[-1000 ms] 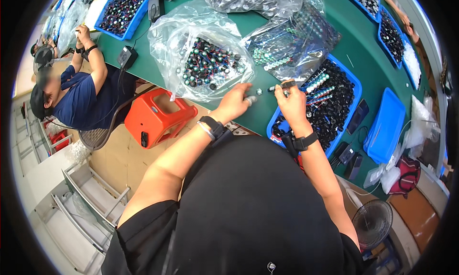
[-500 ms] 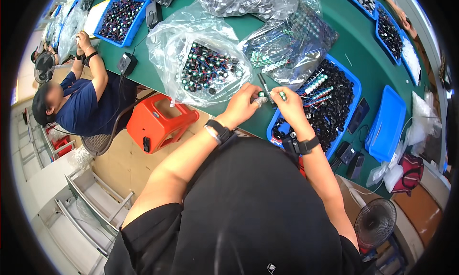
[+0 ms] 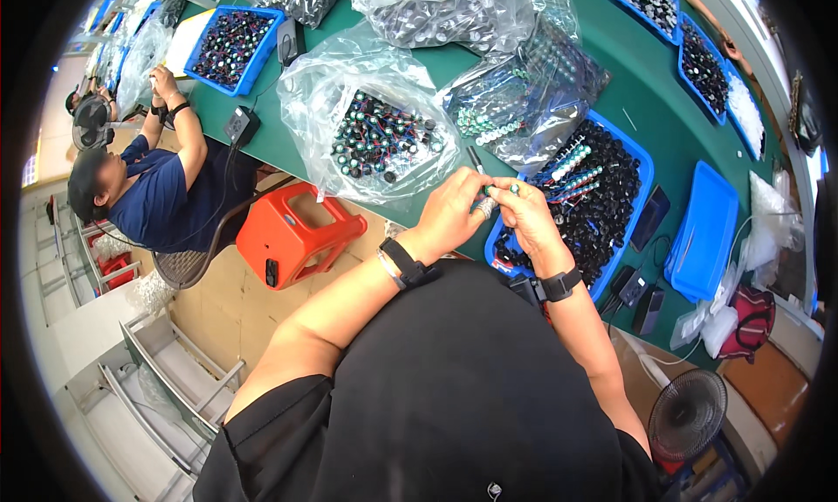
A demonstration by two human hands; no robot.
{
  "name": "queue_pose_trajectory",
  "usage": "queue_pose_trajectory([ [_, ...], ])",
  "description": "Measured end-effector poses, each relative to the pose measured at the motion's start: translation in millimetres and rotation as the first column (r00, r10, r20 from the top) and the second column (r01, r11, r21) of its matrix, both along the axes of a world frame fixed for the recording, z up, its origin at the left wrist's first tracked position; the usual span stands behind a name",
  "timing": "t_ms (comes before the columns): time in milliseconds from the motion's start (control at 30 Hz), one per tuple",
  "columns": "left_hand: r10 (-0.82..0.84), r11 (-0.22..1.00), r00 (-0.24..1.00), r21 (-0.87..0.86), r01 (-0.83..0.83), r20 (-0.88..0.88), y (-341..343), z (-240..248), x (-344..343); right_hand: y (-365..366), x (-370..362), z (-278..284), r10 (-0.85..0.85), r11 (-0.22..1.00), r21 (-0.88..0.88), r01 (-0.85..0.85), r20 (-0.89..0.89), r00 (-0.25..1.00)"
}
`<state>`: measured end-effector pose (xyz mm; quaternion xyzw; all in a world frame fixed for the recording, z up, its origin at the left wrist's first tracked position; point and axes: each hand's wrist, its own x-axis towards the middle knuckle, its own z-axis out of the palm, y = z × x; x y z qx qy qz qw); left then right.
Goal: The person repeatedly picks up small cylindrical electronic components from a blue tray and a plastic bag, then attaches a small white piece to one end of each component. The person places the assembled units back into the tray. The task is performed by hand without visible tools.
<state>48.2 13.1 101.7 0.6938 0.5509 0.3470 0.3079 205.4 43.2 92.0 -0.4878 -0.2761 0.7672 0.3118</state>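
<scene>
My left hand (image 3: 452, 212) is closed, pinching a small green-topped round part (image 3: 486, 189) at its fingertips. A silvery piece (image 3: 485, 208) shows by its fingers; whether it is held or worn I cannot tell. Against it, my right hand (image 3: 527, 216) is also closed, on another small green-and-white part (image 3: 514, 189). The fingertips of both hands meet and partly cover the parts. Just beyond lies a dark pen-like stick (image 3: 475, 160). Beside my right hand, a blue tray (image 3: 648, 166) is full of black caps (image 3: 602, 214), with strips of green-topped parts (image 3: 576, 175) on top.
An open clear bag (image 3: 305, 92) of wired green-and-black parts lies left of my hands. More filled bags (image 3: 524, 92) sit behind. Stacked blue trays (image 3: 701, 231) stand at right. A red stool (image 3: 292, 231) and a seated co-worker (image 3: 166, 179) are at left.
My hands have come together, right hand moving left, so the fingertips and the two small parts now meet. The view has shifted slightly.
</scene>
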Motion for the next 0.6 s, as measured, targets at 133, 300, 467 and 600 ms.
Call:
queue_pose_trajectory([
  [133,-0.008,1.0,0.999,0.014,0.008,-0.045,-2,-3,2,-2,-2,-6,-0.028,0.999,-0.021,0.027,-0.02,0.999],
  [300,0.195,0.981,0.981,0.025,-0.194,0.0,12,1,-25,7,1,13,0.014,0.995,0.099,-0.026,0.125,0.992],
  [467,0.578,0.808,0.754,0.346,-0.477,-0.312,44,1,-86,16,70,11,-0.2,0.971,0.155,0.183,0.102,0.975],
  [600,-0.007,0.998,0.985,-0.064,-0.004,-0.174,38,1,-18,-3,107,8,-0.231,0.964,0.161,0.212,0.115,0.966],
])
